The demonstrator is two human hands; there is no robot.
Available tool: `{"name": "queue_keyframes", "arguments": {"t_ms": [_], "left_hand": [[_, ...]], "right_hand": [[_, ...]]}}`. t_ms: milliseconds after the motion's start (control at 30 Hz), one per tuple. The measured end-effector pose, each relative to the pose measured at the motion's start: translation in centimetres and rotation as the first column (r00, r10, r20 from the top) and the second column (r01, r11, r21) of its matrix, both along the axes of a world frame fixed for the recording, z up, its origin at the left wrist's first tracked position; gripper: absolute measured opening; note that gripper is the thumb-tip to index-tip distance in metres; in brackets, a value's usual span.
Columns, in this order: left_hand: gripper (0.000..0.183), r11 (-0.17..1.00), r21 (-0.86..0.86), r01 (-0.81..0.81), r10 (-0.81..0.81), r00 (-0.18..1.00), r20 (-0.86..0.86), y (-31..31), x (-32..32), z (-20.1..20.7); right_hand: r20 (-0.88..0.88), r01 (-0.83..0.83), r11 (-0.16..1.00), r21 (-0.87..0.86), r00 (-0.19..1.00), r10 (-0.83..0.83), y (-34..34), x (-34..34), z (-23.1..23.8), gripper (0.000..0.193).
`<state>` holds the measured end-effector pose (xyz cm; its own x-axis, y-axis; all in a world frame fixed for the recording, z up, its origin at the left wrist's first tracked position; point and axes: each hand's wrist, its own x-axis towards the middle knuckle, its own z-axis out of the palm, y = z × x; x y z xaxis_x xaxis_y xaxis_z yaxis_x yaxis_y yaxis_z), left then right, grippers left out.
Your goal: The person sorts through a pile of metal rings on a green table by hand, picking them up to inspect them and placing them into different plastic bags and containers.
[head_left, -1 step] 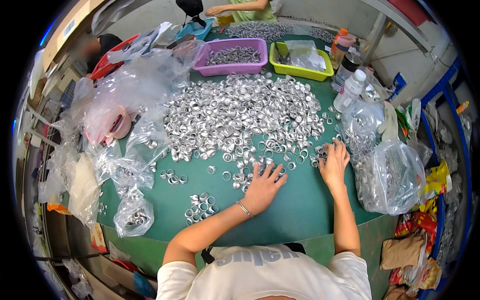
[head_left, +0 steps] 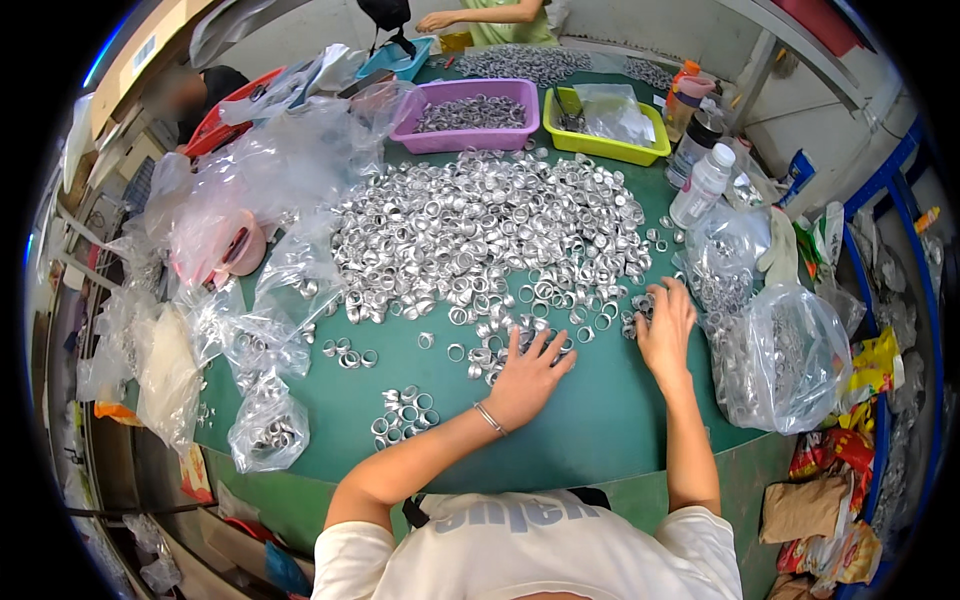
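A big heap of silver-coloured metal rings spreads over the middle of the green table. My left hand lies at its near edge, fingers spread, fingertips touching a small cluster of rings. Farther right, my right hand bends its fingers, slightly apart, over a little group of rings; whether one is between thumb and fingers is hidden. A separate ring pile sits left of my left forearm, and a short row of rings lies beyond it.
Behind the heap stand a purple basin of rings and a yellow-green tray. Plastic bags crowd the left; a large clear bag and bottles line the right. Across the table, another person's arm reaches in.
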<state>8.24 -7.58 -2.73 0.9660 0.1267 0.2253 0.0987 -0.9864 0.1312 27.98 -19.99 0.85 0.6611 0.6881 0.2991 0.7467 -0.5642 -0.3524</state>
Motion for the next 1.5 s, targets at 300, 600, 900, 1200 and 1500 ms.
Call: {"name": "queue_keyframes", "arguments": {"t_ms": [300,600,900,1200,1500], "left_hand": [[0.043,0.995,0.014,-0.099,0.097,0.990,0.103,3.5,-0.5,0.1],[0.034,0.980,-0.057,-0.190,0.198,0.961,0.194,5.0,-1.6,-0.4],[0.028,0.911,-0.114,-0.396,0.410,0.900,0.149,5.4,-3.1,0.5],[0.033,0.924,-0.282,-0.257,0.330,0.910,0.252,3.5,-2.1,2.0],[0.070,0.879,-0.212,-0.427,0.424,0.903,-0.061,1.9,-6.1,3.0]], "right_hand": [[0.046,-0.342,0.936,-0.083,0.937,0.346,4.6,-3.9,-2.7,0.055],[-0.247,-0.527,0.845,-0.093,0.834,0.493,-0.1,-8.4,-2.6,0.055],[-0.292,-0.439,0.853,0.282,0.808,0.512,-1.8,-6.4,-0.4,0.017],[0.039,-0.408,0.908,0.096,0.913,0.406,6.8,-6.3,-1.8,0.020],[-0.414,-0.212,0.921,0.327,0.844,0.341,4.0,-3.7,0.1,0.021]]}}
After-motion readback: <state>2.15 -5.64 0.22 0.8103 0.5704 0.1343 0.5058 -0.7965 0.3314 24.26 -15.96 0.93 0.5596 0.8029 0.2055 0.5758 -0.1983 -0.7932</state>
